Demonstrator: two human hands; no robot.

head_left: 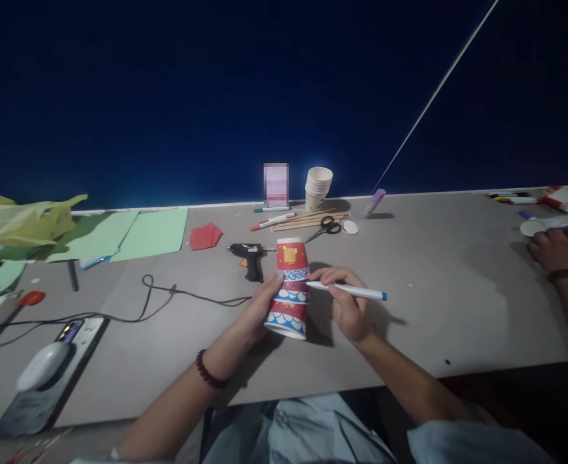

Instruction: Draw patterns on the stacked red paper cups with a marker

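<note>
My left hand (259, 306) is wrapped round a column of stacked paper cups (291, 310), red with blue and white wave patterns and a yellow figure near the top. The column stands slightly tilted over the table in front of me. In my right hand (349, 306) is a white marker with a blue end (368, 294), pinched between thumb and fingers. Its tip points left and meets, or nearly meets, the right side of the cups. Just behind the cups lie a black glue gun (249, 258) and black-handled scissors (330, 225).
White paper cups (318, 187), wooden sticks (303, 222) and a purple glue stick (375, 202) stand or lie at the back. Red paper (205, 236), green sheets (151, 233) and a black cord (192, 293) are leftward. Another person's hand (561, 248) rests at right.
</note>
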